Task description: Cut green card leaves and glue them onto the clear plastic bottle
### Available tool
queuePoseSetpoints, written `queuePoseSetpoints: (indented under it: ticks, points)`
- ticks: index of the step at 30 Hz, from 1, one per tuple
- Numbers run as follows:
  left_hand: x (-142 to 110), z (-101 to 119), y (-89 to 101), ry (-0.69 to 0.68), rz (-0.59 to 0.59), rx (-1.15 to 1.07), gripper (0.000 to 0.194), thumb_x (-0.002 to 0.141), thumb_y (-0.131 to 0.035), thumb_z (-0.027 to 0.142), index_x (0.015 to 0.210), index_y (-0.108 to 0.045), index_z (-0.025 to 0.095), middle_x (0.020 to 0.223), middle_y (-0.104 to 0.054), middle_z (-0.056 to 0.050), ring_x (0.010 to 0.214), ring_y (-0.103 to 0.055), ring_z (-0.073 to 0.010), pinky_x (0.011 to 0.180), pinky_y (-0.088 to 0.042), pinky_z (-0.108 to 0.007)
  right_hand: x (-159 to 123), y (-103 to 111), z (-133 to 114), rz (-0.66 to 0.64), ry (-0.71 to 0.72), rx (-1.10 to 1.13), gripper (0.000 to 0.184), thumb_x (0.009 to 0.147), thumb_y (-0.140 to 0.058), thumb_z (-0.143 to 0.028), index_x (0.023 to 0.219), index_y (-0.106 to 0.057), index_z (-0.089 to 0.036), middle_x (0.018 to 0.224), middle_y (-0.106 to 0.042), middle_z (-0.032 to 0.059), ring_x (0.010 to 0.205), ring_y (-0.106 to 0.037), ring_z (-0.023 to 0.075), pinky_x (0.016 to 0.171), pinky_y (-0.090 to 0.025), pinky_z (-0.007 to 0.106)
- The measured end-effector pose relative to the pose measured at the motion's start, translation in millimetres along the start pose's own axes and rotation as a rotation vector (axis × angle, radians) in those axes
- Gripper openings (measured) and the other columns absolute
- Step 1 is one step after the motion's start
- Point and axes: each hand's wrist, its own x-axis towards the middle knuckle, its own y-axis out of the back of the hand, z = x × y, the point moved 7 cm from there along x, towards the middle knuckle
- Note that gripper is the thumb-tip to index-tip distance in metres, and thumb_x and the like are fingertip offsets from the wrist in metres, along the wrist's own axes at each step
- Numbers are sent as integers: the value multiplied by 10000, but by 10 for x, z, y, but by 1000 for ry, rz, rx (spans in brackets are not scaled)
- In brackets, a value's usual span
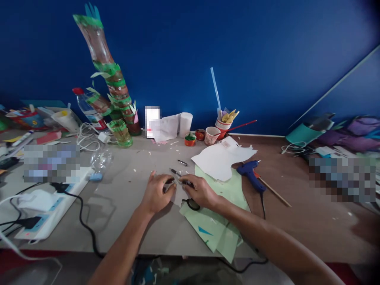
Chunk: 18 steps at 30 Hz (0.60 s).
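Over the middle of the table, my left hand (157,193) and my right hand (202,191) face each other with curled fingers, a small gap between them. Thumb and fingers on each hand come together at a small spot with dark patches, and I cannot make out what they hold. A dark pen (175,171) lies just beyond the fingertips, its near end close to my right hand. Farther back is a small black pen cap (182,162). Black scissors handles (192,204) show beneath my right hand, on pale green sheets (208,229).
A blue glue gun (251,173) and a thin stick (274,192) lie right of a white paper sheet (215,160). Paint pots and paper cups (211,135) stand behind. Leftward are a bottle sculpture (118,89), a clear bottle (101,162) and a power strip (59,206) with cables.
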Motion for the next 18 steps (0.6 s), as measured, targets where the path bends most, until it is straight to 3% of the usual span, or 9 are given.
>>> queuePoseSetpoints:
  ticks: [5,8,10,12,15,18]
  points:
    - [30,-5,28,33,-70,-90,138,789,-485,214,798,-623,219,813,-702,-20,812,-631,-196,1102,-203,-487,-15,138,39,159,22,-105,252,836,-504,-166,1066,-603,-194,990,-676,80,928,-623,204,841,-492,330]
    - [31,-129,124,139,10,-288,131,780,-491,256,742,-603,200,773,-660,-27,764,-604,-186,928,-422,-377,-23,220,-31,209,85,-218,269,845,-505,-176,1104,-578,-184,990,-658,100,953,-590,225,850,-475,359]
    - [8,-246,192,240,100,-460,136,756,-511,282,726,-599,182,726,-613,-20,676,-576,-166,672,-473,-276,-28,181,-86,138,136,-289,305,821,-537,-170,1124,-565,-168,992,-653,112,966,-573,239,862,-456,379]
    - [-25,-357,225,340,173,-604,136,726,-539,295,721,-597,172,651,-567,6,570,-527,-134,517,-410,-226,-45,98,-119,29,165,-366,360,786,-590,-183,1143,-551,-153,986,-654,118,960,-564,254,854,-438,394]
    - [-51,-444,228,412,231,-712,129,693,-574,294,717,-598,170,582,-533,32,514,-482,-111,474,-369,-207,-83,-21,-123,-112,172,-482,424,752,-665,-254,1144,-544,-148,1003,-655,121,961,-558,271,839,-407,401]
    - [-32,-422,177,403,184,-723,125,685,-591,286,717,-600,166,592,-545,28,518,-485,-110,475,-367,-207,-111,-81,-101,-192,157,-568,437,747,-676,-291,1135,-542,-141,1030,-653,121,954,-560,270,834,-382,388]
